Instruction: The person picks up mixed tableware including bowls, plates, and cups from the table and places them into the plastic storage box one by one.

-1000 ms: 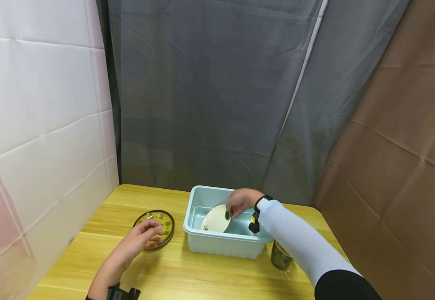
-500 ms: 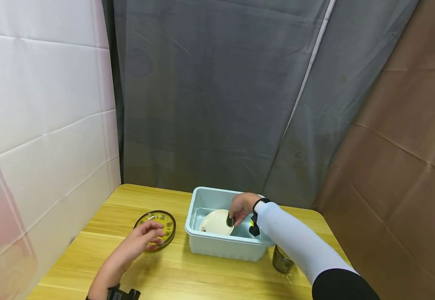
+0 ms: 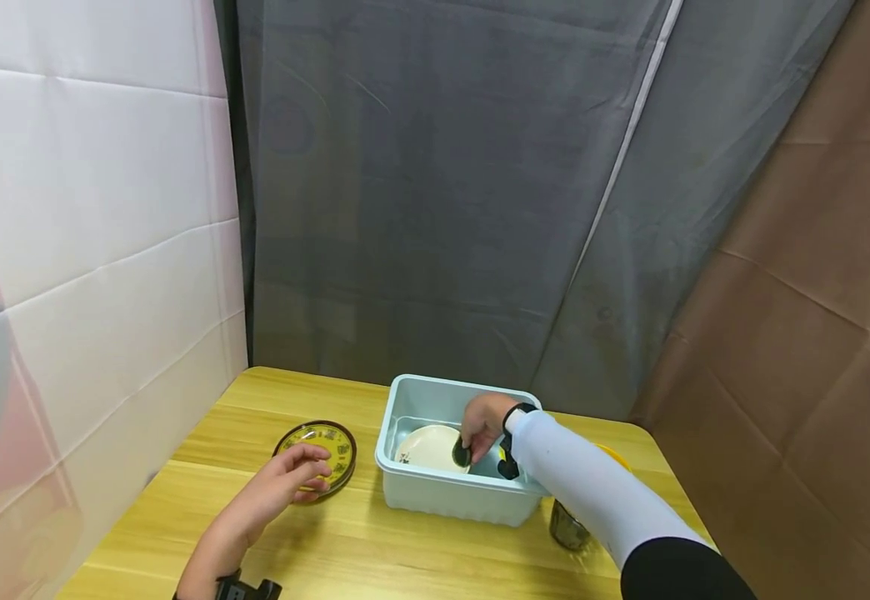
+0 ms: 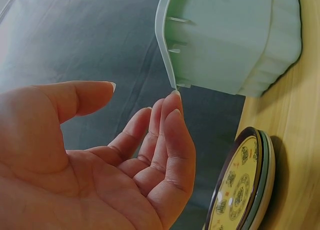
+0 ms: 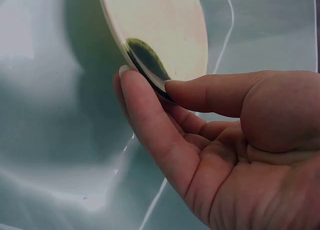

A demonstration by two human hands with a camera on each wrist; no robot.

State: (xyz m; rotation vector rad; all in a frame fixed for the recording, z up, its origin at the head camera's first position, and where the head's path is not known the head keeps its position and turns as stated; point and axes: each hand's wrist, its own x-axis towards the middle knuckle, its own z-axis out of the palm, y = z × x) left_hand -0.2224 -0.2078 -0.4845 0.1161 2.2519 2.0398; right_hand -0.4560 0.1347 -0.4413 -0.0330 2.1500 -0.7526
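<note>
Inside the light blue plastic bin, my right hand pinches the edge of a cream plate between thumb and fingers. A dark green patch marks the plate's rim beside the thumb in the right wrist view. The plate lies slightly tilted, low in the bin. My left hand hovers with loosely bent fingers, holding nothing, over a yellow patterned plate with a brown rim. In the left wrist view that plate tops a small stack, with a green-edged plate beneath it.
A dark, see-through glass stands right of the bin, partly hidden by my right sleeve. A yellow curved rim shows behind that sleeve. Grey, white and brown cloth walls enclose the wooden table.
My right hand has lowered the cream plate, which now lies flatter in the bin. The left hand stays over the yellow plate. The head view has shifted slightly.
</note>
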